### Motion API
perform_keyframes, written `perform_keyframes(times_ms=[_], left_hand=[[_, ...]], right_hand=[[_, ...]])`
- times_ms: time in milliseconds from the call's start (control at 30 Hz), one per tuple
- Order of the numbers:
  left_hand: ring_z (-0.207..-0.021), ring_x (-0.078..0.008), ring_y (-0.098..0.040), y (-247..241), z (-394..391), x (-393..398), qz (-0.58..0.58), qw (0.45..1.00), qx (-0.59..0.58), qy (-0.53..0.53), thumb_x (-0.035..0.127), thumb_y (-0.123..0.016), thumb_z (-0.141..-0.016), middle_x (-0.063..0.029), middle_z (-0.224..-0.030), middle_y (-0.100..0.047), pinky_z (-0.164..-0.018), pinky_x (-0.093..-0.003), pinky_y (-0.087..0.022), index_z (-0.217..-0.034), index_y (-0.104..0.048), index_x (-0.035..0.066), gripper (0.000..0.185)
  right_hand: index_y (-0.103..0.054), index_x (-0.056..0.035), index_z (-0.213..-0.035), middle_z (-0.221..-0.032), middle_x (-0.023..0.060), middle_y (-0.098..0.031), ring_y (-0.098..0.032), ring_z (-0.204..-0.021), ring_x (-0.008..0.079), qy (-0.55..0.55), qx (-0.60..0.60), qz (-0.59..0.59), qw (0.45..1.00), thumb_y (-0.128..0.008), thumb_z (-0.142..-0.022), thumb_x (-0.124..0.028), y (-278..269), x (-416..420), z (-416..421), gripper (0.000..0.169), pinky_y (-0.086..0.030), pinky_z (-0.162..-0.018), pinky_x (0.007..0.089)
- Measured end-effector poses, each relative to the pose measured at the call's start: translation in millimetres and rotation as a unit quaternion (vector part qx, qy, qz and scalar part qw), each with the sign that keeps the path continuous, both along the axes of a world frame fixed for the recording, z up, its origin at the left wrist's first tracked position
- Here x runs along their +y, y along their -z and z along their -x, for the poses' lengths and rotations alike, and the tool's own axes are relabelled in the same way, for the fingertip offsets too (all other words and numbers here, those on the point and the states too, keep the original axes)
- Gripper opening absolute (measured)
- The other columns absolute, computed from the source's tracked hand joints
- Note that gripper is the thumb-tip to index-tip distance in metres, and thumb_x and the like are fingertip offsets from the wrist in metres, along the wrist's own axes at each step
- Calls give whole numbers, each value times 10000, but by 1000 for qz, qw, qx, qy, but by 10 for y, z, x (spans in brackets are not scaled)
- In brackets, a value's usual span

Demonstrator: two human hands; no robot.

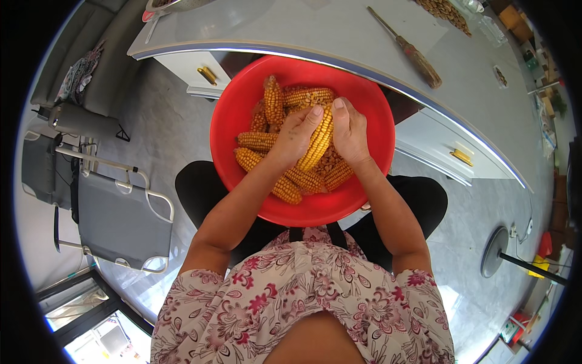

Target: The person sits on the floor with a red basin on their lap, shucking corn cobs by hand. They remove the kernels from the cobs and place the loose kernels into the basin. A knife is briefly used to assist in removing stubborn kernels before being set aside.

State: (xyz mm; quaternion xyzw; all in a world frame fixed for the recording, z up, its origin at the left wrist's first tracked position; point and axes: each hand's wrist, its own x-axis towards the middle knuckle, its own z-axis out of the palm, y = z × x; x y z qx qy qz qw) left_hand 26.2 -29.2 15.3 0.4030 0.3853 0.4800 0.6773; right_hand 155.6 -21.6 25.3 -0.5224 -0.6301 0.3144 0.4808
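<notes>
Between my two hands is a dried yellow ear of corn (318, 139), tilted over the middle of a large red plastic basin (229, 104). My left hand (294, 134) grips it from the left, and my right hand (350, 129) from the right, with both thumbs up near its far end. The undersides of my fingers are hidden. Several more ears lie in the basin, among them one pointing away from me (273, 100) and one at the near left (287, 190). Loose corn kernels (328, 163) show beneath the held ear.
A screwdriver (409, 52) lies on the grey tabletop (291, 27) beyond the basin, with a pile of brown nuts or seeds (443, 16) at the far right. The table edge overhangs white drawers (436, 132). A grey folding lounger (127, 218) stands at left, a round-based stand (494, 251) at right.
</notes>
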Motion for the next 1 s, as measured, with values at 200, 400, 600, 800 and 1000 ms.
perform_keyframes(times_ms=[200, 400, 600, 800, 1000], left_hand=[[-672, -34, -437, 143, 20, 21, -16, 1000, -16, -16, 294, -420, -985, 35, -748, -544, -615, -207, -392, -848, -597, 5, 365], [-646, -40, -444, 157, -2, 22, 16, 998, -28, -50, 281, -426, -984, 40, -729, -548, -586, -213, -392, -823, -601, 13, 358], [-646, -46, -470, 70, -7, -3, 50, 994, -57, -82, 306, -455, -971, 33, -748, -557, -580, -214, -406, -825, -606, 28, 348], [-664, -41, -488, 79, 23, 37, 21, 997, -63, -47, 295, -466, -967, 28, -759, -560, -596, -208, -422, -825, -607, 37, 326], [-668, -39, -487, 93, 5, 30, 53, 993, -84, -66, 291, -460, -969, 30, -759, -553, -594, -200, -420, -843, -603, 37, 318]], right_hand=[[-488, 3, -788, -617, 186, -435, -433, -549, 306, 1, -1, -33, 999, -361, -956, -311, 17, -9, 36, 378, -380, -536, 378], [-483, 3, -773, -581, 166, -416, -461, -514, 291, -15, -25, -54, 998, -381, -955, -275, 53, -12, 17, 347, -377, -502, 358], [-489, -9, -773, -579, 165, -426, -488, -507, 300, -29, -42, -68, 996, -386, -955, -263, 53, -13, 24, 328, -383, -490, 362], [-498, -16, -773, -593, 181, -449, -506, -542, 351, -37, -49, -68, 996, -385, -954, -258, 37, -44, 55, 323, -395, -503, 387], [-531, -30, -782, -537, 170, -486, -529, -491, 356, -32, -58, -116, 991, -397, -948, -336, 87, -13, 67, 373, -410, -463, 420]])
